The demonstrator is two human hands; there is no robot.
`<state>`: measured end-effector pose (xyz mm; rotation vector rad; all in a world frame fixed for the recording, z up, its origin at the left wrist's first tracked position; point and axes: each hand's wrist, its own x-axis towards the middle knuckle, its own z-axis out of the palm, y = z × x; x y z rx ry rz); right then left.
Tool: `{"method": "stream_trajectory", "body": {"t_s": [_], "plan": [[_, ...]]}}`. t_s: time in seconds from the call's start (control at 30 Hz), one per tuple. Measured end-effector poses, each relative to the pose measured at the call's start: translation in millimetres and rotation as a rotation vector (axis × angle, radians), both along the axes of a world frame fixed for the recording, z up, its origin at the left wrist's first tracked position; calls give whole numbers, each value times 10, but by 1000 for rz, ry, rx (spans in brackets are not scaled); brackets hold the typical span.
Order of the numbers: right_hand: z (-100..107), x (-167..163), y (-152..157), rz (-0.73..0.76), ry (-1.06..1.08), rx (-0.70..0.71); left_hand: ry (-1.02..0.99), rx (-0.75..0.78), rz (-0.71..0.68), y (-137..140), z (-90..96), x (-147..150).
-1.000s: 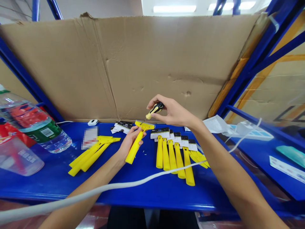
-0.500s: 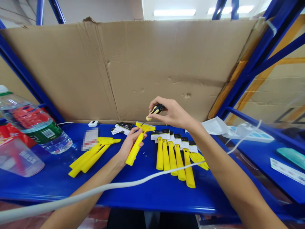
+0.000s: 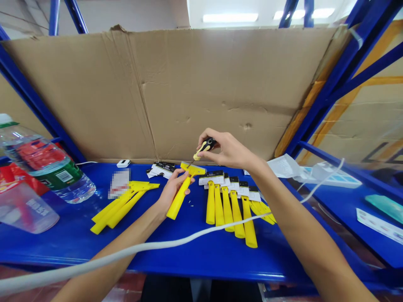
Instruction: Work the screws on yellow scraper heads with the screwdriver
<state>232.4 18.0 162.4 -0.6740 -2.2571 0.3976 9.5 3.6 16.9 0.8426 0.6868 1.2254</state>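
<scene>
My left hand [image 3: 175, 188] is wrapped round a yellow scraper [image 3: 179, 199] just below its wide head, the handle slanting down toward me. In my right hand [image 3: 223, 148] is a black and pale-yellow screwdriver [image 3: 205, 148], pinched by its handle. Its thin shaft points down-left, and the tip meets the scraper's head; the exact contact is too small to make out. Below my left fingers, a few tiny screws [image 3: 190, 204] lie on the blue shelf [image 3: 176, 262]. Right of them is a row of several yellow scrapers [image 3: 233, 209] with black-and-white card sleeves on their heads.
More yellow scrapers [image 3: 126, 204] lie at left, near a water bottle [image 3: 59, 167] and a clear plastic cup [image 3: 31, 209]. Card sleeves [image 3: 161, 169] rest against the cardboard wall [image 3: 201, 92]. A white cable [image 3: 151, 246] crosses in front of my forearms.
The screwdriver handle has turned slightly in my right fingers. Both hands stay almost in place, and the scraper has barely shifted.
</scene>
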Motion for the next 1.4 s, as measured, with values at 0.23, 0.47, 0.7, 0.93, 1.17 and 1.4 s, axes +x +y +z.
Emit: {"method": "stream_trajectory", "body": {"t_s": [0.23, 0.47, 0.7, 0.93, 1.17, 1.4], "plan": [[13, 28, -8, -112, -3, 108, 69, 40, 23, 2, 29, -20], [84, 9, -126, -3, -69, 97, 59, 72, 79, -13, 64, 24], [49, -42, -108, -22, -95, 113, 81, 106, 144, 14, 29, 11], [111, 16, -162, -62, -103, 81, 152, 173, 136, 3, 32, -27], [237, 244, -257, -244, -385, 111, 149, 271, 157, -31, 243, -84], [197, 303, -120, -242, -288, 102, 104, 336, 134, -172, 342, -17]]}}
